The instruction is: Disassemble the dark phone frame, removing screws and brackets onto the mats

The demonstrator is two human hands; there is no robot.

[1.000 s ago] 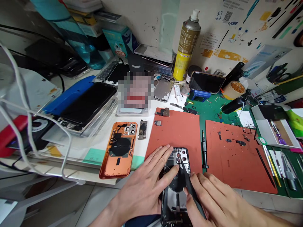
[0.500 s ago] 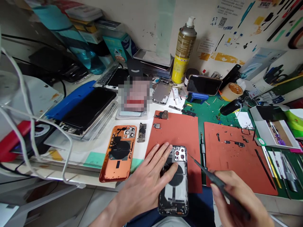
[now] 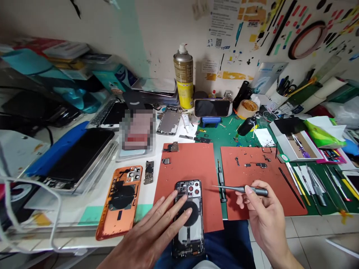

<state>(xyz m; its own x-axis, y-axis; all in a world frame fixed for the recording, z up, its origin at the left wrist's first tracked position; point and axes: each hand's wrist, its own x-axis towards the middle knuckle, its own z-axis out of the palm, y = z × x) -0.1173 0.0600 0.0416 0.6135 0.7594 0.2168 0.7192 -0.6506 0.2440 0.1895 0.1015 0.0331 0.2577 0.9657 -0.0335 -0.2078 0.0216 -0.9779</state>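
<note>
Evidently I'm at close work on the opened phone [image 3: 196, 228], with the tool [image 3: 232, 189] lifted off it. As I judge it, this is a pause between touches near the lens end; another touch there would call for a steady phone and a light, level tip.

The phone lies lens end away from me on the left mat [image 3: 190, 162], its lower end past the mat's near edge, over my lap. My left hand [image 3: 159, 228] rests palm down with fingers spread across the phone's left side, pressing rather than gripping.

My right hand [image 3: 265, 213] has the tool pinched, thumb on top, fingers curled below, the wrist rolled so the palm faces inward. The tool crosses above the driver [image 3: 223, 196], its point over the left mat's right edge, apart from the phone. Whether it has one tip or two, I cannot tell.
</note>
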